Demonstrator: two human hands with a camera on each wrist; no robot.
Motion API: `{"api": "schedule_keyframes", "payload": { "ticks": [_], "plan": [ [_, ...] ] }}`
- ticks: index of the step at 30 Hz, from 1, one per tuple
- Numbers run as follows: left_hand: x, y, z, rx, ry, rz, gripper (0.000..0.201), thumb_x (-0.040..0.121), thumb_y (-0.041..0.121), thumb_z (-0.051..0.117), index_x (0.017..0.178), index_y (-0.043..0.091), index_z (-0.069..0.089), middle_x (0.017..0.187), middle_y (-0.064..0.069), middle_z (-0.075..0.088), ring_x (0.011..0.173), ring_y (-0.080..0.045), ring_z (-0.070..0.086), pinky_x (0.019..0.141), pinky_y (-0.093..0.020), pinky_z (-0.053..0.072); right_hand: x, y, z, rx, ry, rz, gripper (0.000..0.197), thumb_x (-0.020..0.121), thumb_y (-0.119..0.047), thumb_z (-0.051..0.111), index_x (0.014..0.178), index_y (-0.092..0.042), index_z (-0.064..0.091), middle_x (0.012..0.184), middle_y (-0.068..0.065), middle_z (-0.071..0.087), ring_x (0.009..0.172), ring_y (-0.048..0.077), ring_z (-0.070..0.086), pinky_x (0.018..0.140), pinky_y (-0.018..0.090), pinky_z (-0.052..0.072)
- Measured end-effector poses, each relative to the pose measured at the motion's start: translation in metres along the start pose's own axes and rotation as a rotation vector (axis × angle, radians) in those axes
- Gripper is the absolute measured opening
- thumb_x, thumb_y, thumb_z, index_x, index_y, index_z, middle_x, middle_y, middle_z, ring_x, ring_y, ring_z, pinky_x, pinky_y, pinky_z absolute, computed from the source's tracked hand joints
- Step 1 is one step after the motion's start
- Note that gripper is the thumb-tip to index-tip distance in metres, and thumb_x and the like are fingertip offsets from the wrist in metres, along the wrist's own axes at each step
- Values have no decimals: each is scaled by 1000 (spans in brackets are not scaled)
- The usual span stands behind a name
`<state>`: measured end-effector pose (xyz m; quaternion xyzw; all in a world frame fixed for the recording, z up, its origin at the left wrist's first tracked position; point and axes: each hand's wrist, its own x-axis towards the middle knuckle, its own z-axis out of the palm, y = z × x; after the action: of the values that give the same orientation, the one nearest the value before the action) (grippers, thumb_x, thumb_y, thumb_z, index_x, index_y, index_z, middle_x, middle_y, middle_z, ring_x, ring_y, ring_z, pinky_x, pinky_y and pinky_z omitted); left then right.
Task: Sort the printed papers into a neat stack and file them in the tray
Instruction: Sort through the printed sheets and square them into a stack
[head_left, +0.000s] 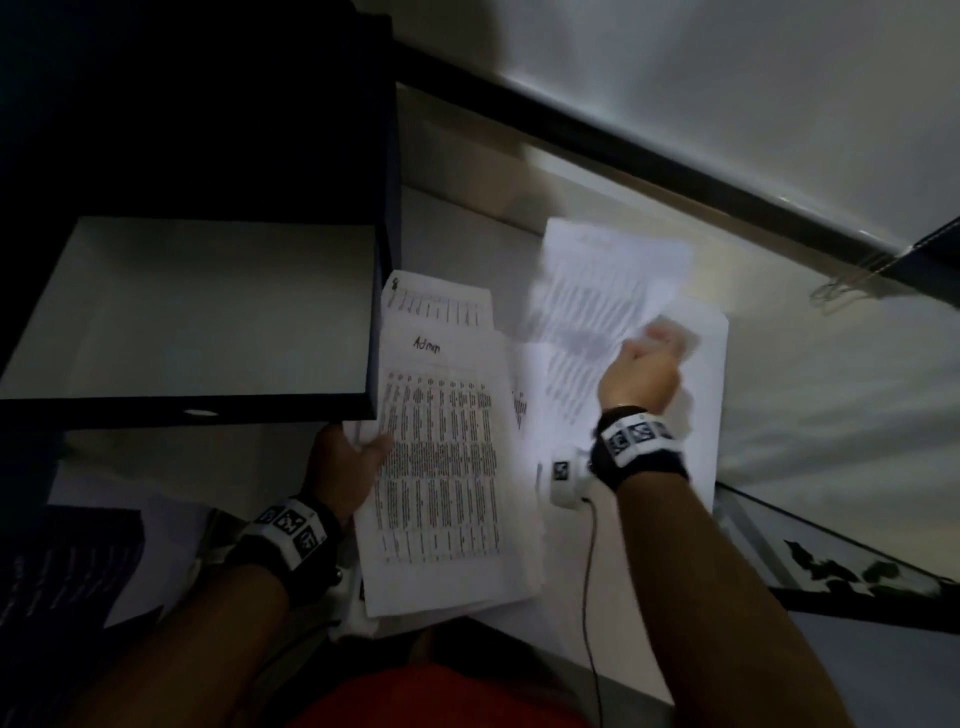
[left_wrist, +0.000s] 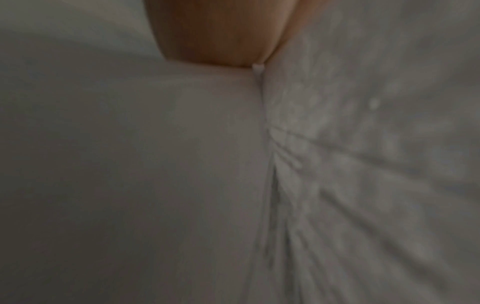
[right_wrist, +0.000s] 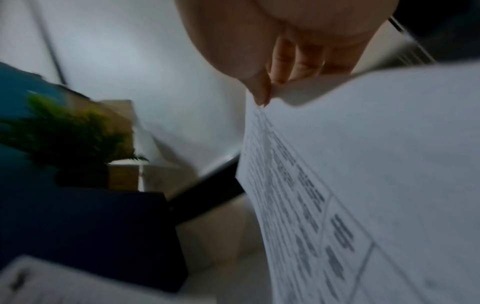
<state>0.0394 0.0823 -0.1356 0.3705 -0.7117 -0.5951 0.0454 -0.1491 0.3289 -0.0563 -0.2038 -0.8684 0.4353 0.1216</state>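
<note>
My left hand (head_left: 358, 457) grips the left edge of a stack of printed papers (head_left: 441, 467); its top sheet is marked "Admin" above a dense table. In the left wrist view only blurred paper (left_wrist: 363, 164) and part of the hand (left_wrist: 215, 35) show. My right hand (head_left: 641, 371) pinches a single printed sheet (head_left: 597, 306) and holds it lifted above more loose sheets (head_left: 701, 395) on the desk. Thumb and fingers (right_wrist: 262, 90) pinch that sheet (right_wrist: 376, 164) at its corner. The dark tray (head_left: 197, 405) stands at the left, its pale inside bare.
A dark rail (head_left: 623, 140) runs along the back of the pale desk by the wall. A dark booklet (head_left: 67, 561) lies at the lower left. A cable (head_left: 589, 582) hangs from my right wrist. A green plant (right_wrist: 64, 131) stands beyond the tray.
</note>
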Motion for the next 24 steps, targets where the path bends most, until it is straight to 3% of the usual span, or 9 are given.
{"api": "schedule_keyframes", "payload": {
  "ticks": [2,5,10,13,16,20,22,24],
  "plan": [
    [1,-2,9,-22,-32,-36,29,90,9,71,118,3,67,107,-6,71,99,-25,69,90,-35,54,17,-23,-28,63,70,-183,40,92,-13,61,129,-19,48,96,-2,63,88,22,67,84,30,50],
    [4,0,31,-42,-99,-85,36,89,8,72,124,2,65,115,-10,70,101,-23,67,94,-37,54,24,-54,-65,192,5,-293,52,89,-14,66,135,-25,44,95,-4,65,72,13,66,76,23,54],
    [10,10,65,6,-180,-130,43,88,8,74,128,0,62,120,-15,68,100,-23,64,91,-33,51,16,-52,-98,579,-48,-151,41,90,0,63,129,-6,53,99,6,73,92,13,73,86,27,58],
    [16,15,78,51,-189,-133,44,86,11,76,127,3,62,120,-13,69,103,-25,66,92,-34,53,15,-36,-109,706,28,-163,27,90,3,63,116,1,60,96,0,75,93,13,72,92,34,56],
    [24,20,86,135,-178,-118,49,82,17,79,126,5,61,120,-12,70,109,-31,68,96,-41,55,11,-39,-114,794,60,-206,23,88,2,64,111,4,61,100,11,75,95,19,69,93,36,55],
    [27,26,91,223,-174,-77,50,80,22,81,125,9,63,116,-9,72,106,-29,69,95,-43,57,-7,-62,-114,797,41,-342,22,87,4,65,98,-14,61,83,-10,76,84,7,71,81,25,55],
    [28,26,93,222,-174,-66,49,80,22,80,124,10,63,115,-8,72,105,-28,70,96,-42,57,-17,-71,-110,738,21,-408,24,86,5,67,92,-17,60,74,-8,71,71,3,66,71,17,52],
    [27,30,93,223,-179,-72,47,83,22,77,126,11,62,117,-7,71,107,-28,69,98,-40,55,-18,-69,-99,635,-26,-401,26,85,1,70,85,-22,58,71,-3,60,63,7,57,62,14,47]
  ]
}}
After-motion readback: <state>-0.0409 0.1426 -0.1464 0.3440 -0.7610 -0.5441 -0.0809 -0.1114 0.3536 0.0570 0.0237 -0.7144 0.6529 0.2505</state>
